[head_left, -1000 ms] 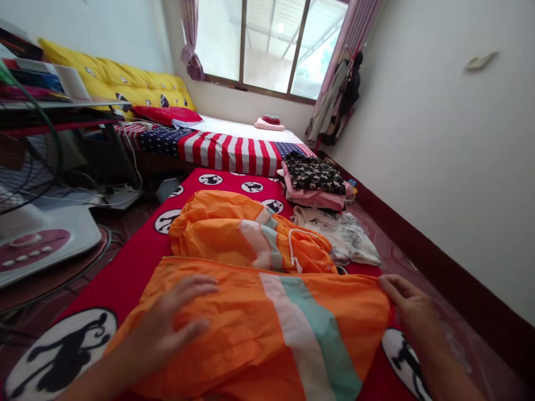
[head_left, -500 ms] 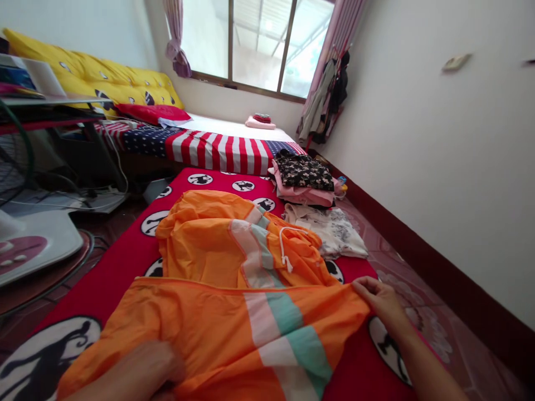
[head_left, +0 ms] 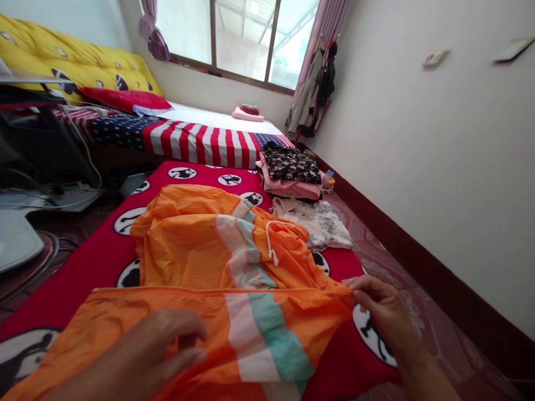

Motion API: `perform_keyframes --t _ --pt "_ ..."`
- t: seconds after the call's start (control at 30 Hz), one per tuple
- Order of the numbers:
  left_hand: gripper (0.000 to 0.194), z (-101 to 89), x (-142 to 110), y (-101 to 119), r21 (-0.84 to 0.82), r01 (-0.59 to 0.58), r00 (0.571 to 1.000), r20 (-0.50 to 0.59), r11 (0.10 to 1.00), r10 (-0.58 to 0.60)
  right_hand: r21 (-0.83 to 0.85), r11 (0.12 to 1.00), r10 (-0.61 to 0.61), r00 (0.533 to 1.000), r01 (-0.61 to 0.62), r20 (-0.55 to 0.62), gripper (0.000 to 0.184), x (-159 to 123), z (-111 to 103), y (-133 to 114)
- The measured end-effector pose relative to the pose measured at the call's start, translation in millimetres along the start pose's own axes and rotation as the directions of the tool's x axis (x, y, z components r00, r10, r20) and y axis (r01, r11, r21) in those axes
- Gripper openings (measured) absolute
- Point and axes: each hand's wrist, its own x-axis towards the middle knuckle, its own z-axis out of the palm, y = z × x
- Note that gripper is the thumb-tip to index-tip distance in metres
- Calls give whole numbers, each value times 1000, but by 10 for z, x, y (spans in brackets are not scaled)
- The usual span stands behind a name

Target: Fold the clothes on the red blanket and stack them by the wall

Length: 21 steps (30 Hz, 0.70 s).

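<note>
An orange jacket (head_left: 184, 245) with white and mint-green stripes, a zip edge and a white drawstring lies spread across the red mat. Its front panel is pulled toward me, the zip edge running nearly straight from left to right. At the right end of that edge, my right hand (head_left: 376, 298) pinches the fabric between thumb and fingers. My left hand (head_left: 152, 348), slightly blurred, is over the lower left of the panel with thumb and fingers apart and curved, nothing between them. Whether it touches the cloth is unclear.
Beyond the jacket are a folded white patterned garment (head_left: 317, 223) and a pile of folded clothes (head_left: 292, 170). A bed with a flag-print cover (head_left: 196, 139) stands behind the red mat (head_left: 92, 259). The wall (head_left: 438, 167) rises on the right; a desk (head_left: 42, 111) stands left.
My left hand has lifted and moved up and right over the panel, its fingers spreading from a closed shape. My right hand keeps its pinch on the corner. The view has shifted right.
</note>
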Motion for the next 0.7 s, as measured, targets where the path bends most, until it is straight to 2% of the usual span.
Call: perform_keyframes --t 0.1,0.2,0.27,0.37,0.43,0.5,0.6,0.7 --pt "25 -45 381 549 -139 -193 978 -114 971 177 22 998 -52 995 51 85 16 -56 83 -161" --pt "28 138 733 858 -250 -340 930 -235 907 284 60 989 -144 976 136 166 12 -85 145 -291" --pt "39 302 947 991 -333 -391 909 -284 858 304 73 982 -183 962 172 202 10 -98 164 -343" --pt "45 487 1196 1140 -509 -354 933 -250 785 258 61 978 -207 955 199 211 11 -120 157 -371" --pt "32 549 1287 1196 -599 -279 960 -187 751 208 59 977 -215 955 207 206 12 -134 132 -374" --pt "19 572 1313 1209 -642 -238 971 -175 729 163 57 981 -191 960 183 207 12 -146 104 -383" --pt "12 571 1263 1186 -639 -266 958 -260 722 122 7 988 -152 959 155 240 24 -159 108 -430" --pt "10 559 1177 1183 -588 -331 924 -359 738 129 -181 966 -131 954 183 268 39 -169 232 -503"
